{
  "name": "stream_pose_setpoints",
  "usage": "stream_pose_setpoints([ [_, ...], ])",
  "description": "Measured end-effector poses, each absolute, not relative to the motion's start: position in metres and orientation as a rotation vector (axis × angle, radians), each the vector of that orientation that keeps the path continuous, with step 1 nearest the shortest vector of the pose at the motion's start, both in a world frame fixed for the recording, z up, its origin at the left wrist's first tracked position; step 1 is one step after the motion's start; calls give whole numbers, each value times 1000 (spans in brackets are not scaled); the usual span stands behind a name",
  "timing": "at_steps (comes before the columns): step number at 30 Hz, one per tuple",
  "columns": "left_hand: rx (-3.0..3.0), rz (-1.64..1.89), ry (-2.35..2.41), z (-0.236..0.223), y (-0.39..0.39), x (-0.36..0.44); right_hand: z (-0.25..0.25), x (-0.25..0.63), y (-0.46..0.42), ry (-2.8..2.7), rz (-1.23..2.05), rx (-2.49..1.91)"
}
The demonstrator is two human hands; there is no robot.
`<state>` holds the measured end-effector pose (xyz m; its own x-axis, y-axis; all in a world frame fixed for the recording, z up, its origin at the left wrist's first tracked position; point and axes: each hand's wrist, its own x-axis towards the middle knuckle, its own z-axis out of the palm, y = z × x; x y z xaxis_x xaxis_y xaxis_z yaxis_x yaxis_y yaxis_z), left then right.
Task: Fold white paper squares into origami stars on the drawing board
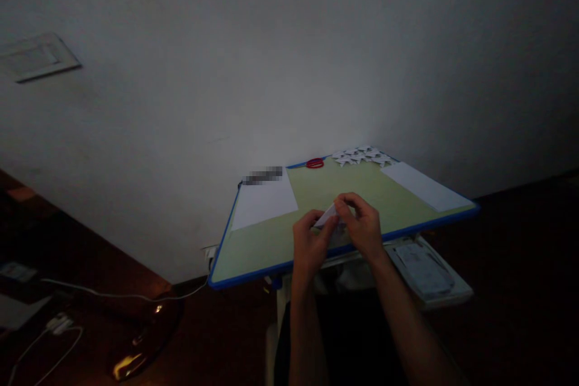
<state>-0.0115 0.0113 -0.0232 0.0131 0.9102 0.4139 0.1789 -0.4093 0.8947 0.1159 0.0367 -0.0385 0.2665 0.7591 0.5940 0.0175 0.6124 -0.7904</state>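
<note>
Between my two hands is a small piece of folded white paper (326, 215), held just above the near edge of the table. My left hand (311, 241) pinches its lower left part between thumb and fingers. At the upper right corner, my right hand (362, 223) grips the same paper, fingers curled over it. Part of the paper is hidden behind the fingers. A group of small folded white paper pieces (359, 155) lies at the far right of the table, and red-handled scissors (315, 163) rest beside them at the back edge.
The green tabletop (257, 253) has a blue rim and stands against a wall. White sheets (266, 202) lie on its left, with a pixelated patch over them; more white paper (427, 186) lies on the right. An open drawer (425, 271) juts out below. A white cable (122, 297) runs at left.
</note>
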Motion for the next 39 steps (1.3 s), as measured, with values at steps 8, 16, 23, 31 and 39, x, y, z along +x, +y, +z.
stream_pose_setpoints([
  [8,1670,1451,1078,-22,11,-13,-38,116,38,-1216,586,-809],
  [16,1653,1465,1112,-22,12,-9,-39,117,39,-1158,655,-789],
  [23,1640,1549,1075,-20,14,-9,-34,117,37,-1290,610,-762],
  [31,1564,1572,1009,-24,15,-11,-35,117,39,-1317,696,-755],
  [39,1562,1623,1040,-21,13,-13,-31,117,37,-1368,732,-757],
])
